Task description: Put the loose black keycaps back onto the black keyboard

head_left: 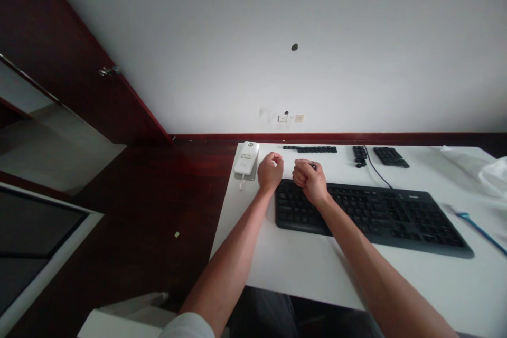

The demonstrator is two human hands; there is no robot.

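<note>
My left hand (271,173) is curled closed just past the left end of a black keyboard (374,214); whatever its fingers may hold is hidden. Facing it, my right hand (310,178) is closed above the keyboard's upper left part. A small dark piece (313,166) shows between its thumb and forefinger, and it looks like a keycap. The two hands are a short gap apart. Behind them, loose black keycaps (317,149) lie in rows near the table's far edge.
A white phone-like device (246,158) with a short cable lies at the table's (293,264) far left corner. More keycaps form a small group (359,156) and a block (389,157). A blue-handled brush (477,227) and a clear plastic bag (485,171) are at right.
</note>
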